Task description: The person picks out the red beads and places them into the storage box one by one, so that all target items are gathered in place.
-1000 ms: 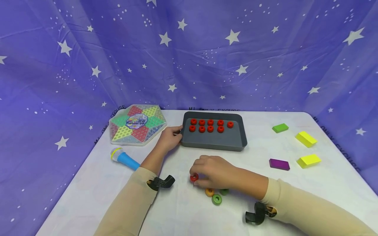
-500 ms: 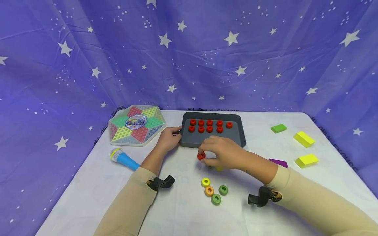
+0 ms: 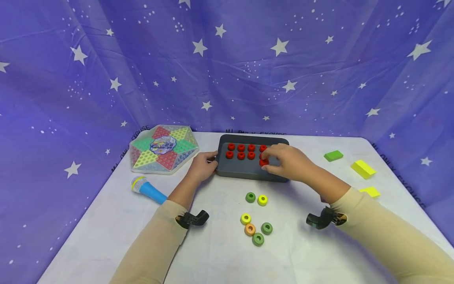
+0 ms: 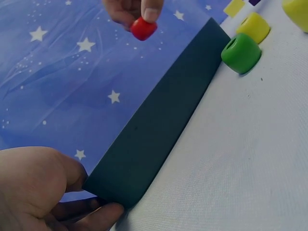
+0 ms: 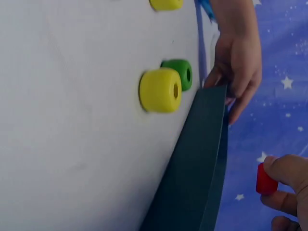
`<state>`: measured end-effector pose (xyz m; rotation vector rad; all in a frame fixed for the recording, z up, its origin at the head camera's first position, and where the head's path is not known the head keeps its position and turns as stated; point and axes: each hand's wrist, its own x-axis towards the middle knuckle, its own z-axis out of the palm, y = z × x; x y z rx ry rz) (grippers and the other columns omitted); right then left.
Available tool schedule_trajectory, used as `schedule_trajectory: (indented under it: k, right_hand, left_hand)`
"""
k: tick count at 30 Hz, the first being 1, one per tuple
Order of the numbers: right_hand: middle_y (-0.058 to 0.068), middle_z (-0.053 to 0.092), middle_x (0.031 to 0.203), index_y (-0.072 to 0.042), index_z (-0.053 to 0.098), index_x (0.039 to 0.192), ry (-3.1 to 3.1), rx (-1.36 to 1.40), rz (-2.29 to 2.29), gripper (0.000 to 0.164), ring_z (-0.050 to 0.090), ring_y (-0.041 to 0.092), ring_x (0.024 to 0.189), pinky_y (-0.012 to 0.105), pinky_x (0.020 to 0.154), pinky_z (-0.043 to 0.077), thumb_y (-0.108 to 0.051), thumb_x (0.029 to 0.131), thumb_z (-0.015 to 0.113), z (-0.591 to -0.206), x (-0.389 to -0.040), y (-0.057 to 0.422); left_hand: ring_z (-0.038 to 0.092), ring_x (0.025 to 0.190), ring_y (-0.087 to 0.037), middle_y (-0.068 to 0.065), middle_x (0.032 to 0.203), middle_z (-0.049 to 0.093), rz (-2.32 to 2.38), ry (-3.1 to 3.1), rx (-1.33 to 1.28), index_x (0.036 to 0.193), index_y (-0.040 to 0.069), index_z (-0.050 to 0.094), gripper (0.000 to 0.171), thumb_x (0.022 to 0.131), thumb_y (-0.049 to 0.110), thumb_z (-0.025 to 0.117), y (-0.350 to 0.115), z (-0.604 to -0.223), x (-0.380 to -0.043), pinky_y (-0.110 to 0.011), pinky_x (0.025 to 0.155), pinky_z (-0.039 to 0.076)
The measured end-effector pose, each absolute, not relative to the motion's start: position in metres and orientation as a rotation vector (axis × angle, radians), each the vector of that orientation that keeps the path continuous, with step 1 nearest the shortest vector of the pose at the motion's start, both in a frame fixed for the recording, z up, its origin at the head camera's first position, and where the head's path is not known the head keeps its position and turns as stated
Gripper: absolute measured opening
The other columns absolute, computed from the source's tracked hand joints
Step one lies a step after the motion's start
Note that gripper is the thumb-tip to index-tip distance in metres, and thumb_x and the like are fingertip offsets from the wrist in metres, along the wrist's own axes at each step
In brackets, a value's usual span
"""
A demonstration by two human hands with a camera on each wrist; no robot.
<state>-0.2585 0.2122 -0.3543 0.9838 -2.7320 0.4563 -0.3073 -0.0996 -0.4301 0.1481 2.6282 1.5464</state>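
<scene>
My right hand [image 3: 289,161] pinches a red bead [image 3: 263,162] between thumb and fingers over the right part of a dark grey tray [image 3: 237,170]. In the left wrist view this red bead [image 4: 144,29] shows above the tray's wall [image 4: 154,122]. Two rows of red beads [image 3: 240,156] stand inside the tray; the right hand hides its right end. At the tray's left end, my left hand [image 3: 203,167] grips the edge near the front corner. The right wrist view shows the fingers of that left hand [image 5: 239,65] on both sides of the tray's end.
Before the tray lie a green bead [image 3: 250,197] and a yellow bead [image 3: 262,200]. Nearer are another yellow, an orange [image 3: 250,230] and two green beads. A board game [image 3: 164,150] and toy microphone [image 3: 150,190] lie left; green [image 3: 333,156] and yellow blocks [image 3: 363,169] lie right.
My right hand has carried the red bead from the near table forward and right to over the tray, uncovering the loose beads. The left hand has stayed at the tray's edge.
</scene>
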Motion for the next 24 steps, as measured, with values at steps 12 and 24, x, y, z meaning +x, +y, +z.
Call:
schedule_trajectory:
  k: [12, 24]
  right_hand:
    - [0.000, 0.071, 0.096, -0.017, 0.072, 0.106, -2.862, 0.731, 0.341, 0.025, 0.064, 0.025, 0.092, 0.046, 0.076, 0.056, -0.029, 0.085, 0.080, -0.370, -0.289, 0.240]
    - [0.003, 0.066, 0.085, -0.014, 0.070, 0.098, -2.942, 0.625, 0.202, 0.027, 0.052, 0.027, 0.079, 0.039, 0.063, 0.046, -0.036, 0.086, 0.080, -0.394, -0.310, 0.251]
  left_hand:
    - [0.066, 0.099, -0.024, -0.015, 0.125, 0.066, 1.540, 2.636, 0.125, 0.145, 0.011, 0.057, 0.051, 0.095, 0.010, 0.056, -0.100, -0.430, -0.307, -0.027, 0.072, 0.062]
    - [0.066, 0.102, -0.025, -0.014, 0.124, 0.067, 1.536, 2.646, 0.120, 0.144, 0.012, 0.058, 0.050, 0.094, 0.011, 0.056, -0.098, -0.430, -0.306, -0.028, 0.071, 0.062]
